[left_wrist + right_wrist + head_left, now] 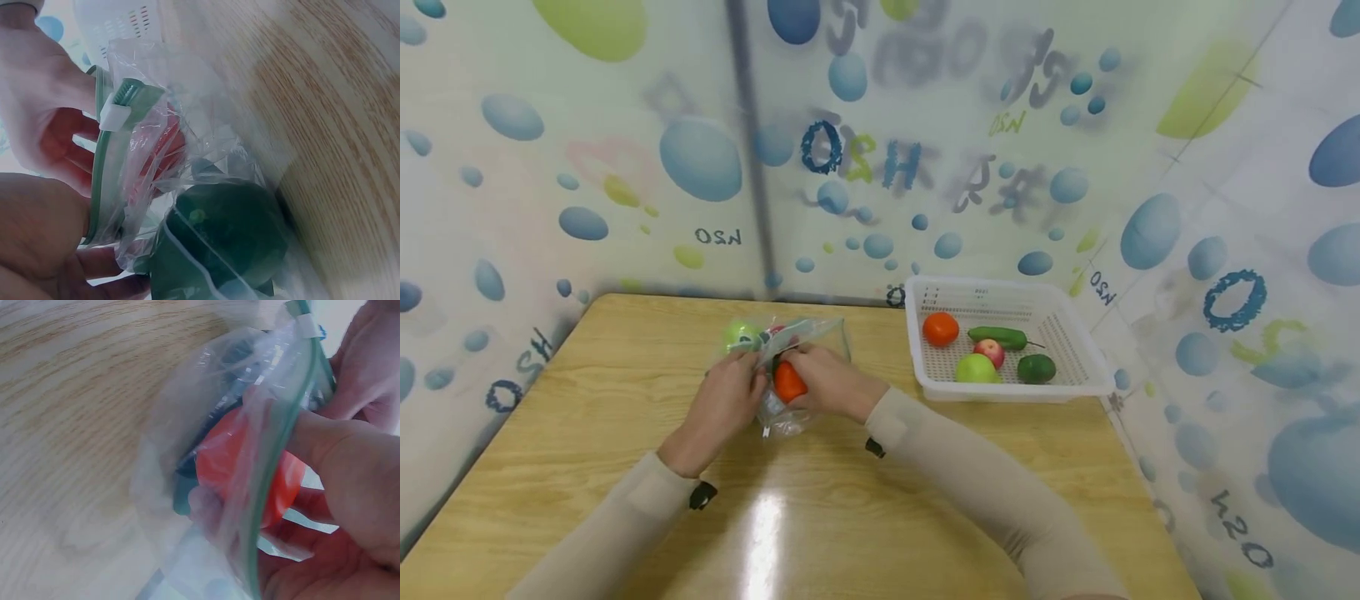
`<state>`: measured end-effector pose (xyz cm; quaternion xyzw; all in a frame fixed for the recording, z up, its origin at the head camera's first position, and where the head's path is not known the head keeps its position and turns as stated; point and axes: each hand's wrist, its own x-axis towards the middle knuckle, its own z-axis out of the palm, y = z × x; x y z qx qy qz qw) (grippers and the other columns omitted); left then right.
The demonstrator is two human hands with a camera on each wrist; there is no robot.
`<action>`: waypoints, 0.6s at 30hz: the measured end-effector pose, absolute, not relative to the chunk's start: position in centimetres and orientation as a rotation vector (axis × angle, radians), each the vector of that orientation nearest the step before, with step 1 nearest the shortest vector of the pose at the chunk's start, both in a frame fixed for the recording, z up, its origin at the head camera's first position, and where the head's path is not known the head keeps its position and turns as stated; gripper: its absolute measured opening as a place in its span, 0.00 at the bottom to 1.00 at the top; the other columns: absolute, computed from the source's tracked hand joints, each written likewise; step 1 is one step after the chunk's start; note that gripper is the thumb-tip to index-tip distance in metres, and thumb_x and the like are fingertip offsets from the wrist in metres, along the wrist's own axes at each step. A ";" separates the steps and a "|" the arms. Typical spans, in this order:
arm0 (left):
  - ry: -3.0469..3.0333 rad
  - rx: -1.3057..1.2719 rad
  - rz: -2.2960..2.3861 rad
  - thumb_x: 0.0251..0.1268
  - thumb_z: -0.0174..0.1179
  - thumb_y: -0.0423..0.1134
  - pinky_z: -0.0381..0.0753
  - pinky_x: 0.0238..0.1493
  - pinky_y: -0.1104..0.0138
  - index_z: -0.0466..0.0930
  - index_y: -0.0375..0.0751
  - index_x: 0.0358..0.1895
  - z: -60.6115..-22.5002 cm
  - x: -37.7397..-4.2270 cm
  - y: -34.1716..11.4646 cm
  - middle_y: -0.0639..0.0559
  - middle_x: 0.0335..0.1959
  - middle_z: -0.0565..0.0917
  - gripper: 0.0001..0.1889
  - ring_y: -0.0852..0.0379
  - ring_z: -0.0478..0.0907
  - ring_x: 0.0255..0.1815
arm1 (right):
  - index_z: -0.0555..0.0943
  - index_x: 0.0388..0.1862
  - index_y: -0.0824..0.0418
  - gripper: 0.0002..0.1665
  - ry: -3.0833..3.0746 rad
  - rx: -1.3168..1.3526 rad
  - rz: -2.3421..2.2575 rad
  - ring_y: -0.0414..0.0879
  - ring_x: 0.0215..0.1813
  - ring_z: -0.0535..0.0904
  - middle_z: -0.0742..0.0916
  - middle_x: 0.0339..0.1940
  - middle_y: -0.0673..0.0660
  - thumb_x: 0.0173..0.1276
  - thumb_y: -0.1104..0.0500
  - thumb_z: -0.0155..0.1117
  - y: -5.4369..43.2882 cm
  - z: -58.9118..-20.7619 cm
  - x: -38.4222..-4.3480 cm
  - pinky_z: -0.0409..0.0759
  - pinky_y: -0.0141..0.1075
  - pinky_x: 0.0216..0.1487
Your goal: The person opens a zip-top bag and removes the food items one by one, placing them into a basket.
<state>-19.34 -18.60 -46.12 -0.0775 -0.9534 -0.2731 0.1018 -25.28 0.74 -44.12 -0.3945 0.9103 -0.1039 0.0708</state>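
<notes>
A clear zip bag (pixel 827 332) with a green-edged mouth and a white slider (pixel 115 114) lies between both hands. My left hand (pixel 718 404) grips the bag's mouth on the left side. The right hand (pixel 833 379) reaches into the opening, its fingers and thumb round a red-orange tomato (pixel 228 456). Through the plastic, the left wrist view shows a rounded dark green item (pixel 231 225) at the bag's far end. Beside the left fingers in the head view are a green apple (pixel 741 333) and a small red item (pixel 773 330), partly covered by the bag.
To the right on the wooden table (pixel 595 467) stands a white perforated basket (pixel 1015 390). In it are another tomato (pixel 941 329), a cucumber (pixel 998 337), a red apple (pixel 989 353), a green apple (pixel 977 369) and an avocado (pixel 1036 368). Patterned walls (pixel 865 208) border the table.
</notes>
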 end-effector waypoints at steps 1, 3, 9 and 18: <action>-2.816 -0.225 -0.803 0.85 0.60 0.30 0.81 0.36 0.56 0.85 0.28 0.45 -46.1 -19.3 -18.6 0.37 0.39 0.84 0.07 0.47 0.78 0.34 | 0.78 0.85 0.63 0.43 2.733 -1.182 -0.328 0.51 0.72 0.89 0.88 0.79 0.61 0.78 0.51 0.85 0.9 -44.0 -25.2 0.89 0.38 0.74; -2.820 -0.217 -0.795 0.85 0.61 0.30 0.82 0.37 0.55 0.85 0.28 0.46 -46.0 -19.3 -18.7 0.37 0.41 0.85 0.07 0.47 0.79 0.35 | 0.77 0.85 0.62 0.43 2.729 -1.174 -0.350 0.52 0.72 0.89 0.87 0.79 0.61 0.79 0.51 0.85 1.2 -43.5 -25.0 0.90 0.39 0.74; -2.828 -0.189 -0.786 0.86 0.61 0.31 0.81 0.35 0.55 0.86 0.30 0.48 -46.0 -19.1 -18.6 0.38 0.42 0.85 0.07 0.47 0.78 0.34 | 0.78 0.85 0.62 0.43 2.725 -1.164 -0.402 0.53 0.69 0.90 0.88 0.77 0.63 0.79 0.51 0.84 2.4 -42.0 -24.3 0.92 0.41 0.72; -2.811 -0.202 -0.799 0.86 0.61 0.32 0.78 0.34 0.58 0.86 0.29 0.51 -45.7 -19.1 -18.8 0.37 0.42 0.86 0.08 0.48 0.78 0.34 | 0.80 0.83 0.60 0.42 2.743 -1.199 -0.482 0.53 0.65 0.90 0.88 0.76 0.63 0.76 0.51 0.87 5.1 -40.1 -23.9 0.93 0.44 0.68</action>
